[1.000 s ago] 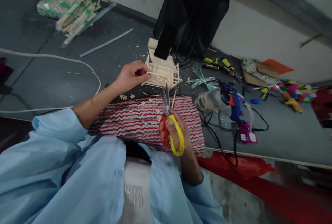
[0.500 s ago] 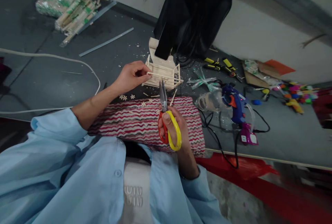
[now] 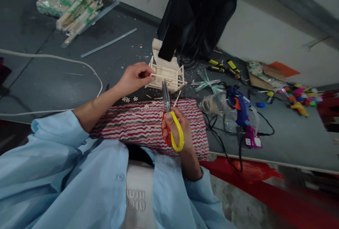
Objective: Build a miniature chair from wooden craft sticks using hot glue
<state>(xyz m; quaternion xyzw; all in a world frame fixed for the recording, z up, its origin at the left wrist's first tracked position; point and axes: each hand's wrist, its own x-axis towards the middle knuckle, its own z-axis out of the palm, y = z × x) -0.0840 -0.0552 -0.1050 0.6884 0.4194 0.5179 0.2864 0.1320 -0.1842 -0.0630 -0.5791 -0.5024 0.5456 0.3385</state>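
My left hand (image 3: 136,77) pinches the left end of a thin wooden stick (image 3: 172,80) at the front of a small frame (image 3: 178,67) built of pale sticks. Whether that stick is joined to the frame, I cannot tell. My right hand (image 3: 180,126) grips scissors (image 3: 166,96) with one yellow and one red handle loop. Their blades point away from me, nearly together, with the tips at the front stick. Several small flower-shaped wooden pieces (image 3: 135,99) and loose stick bits lie near a red-and-white wavy-striped cloth (image 3: 119,124).
Behind the frame a phone (image 3: 167,43) leans against a black bag (image 3: 198,13). To the right are a blue glue gun (image 3: 241,107), a plastic bottle (image 3: 214,103), yellow-black pliers (image 3: 217,67) and colourful pom-poms (image 3: 299,94). Bundled sticks (image 3: 79,15) and a white cable (image 3: 66,58) lie left.
The scissors and my right hand have shifted slightly to the left and away from me. My left hand and the frame have stayed in place.
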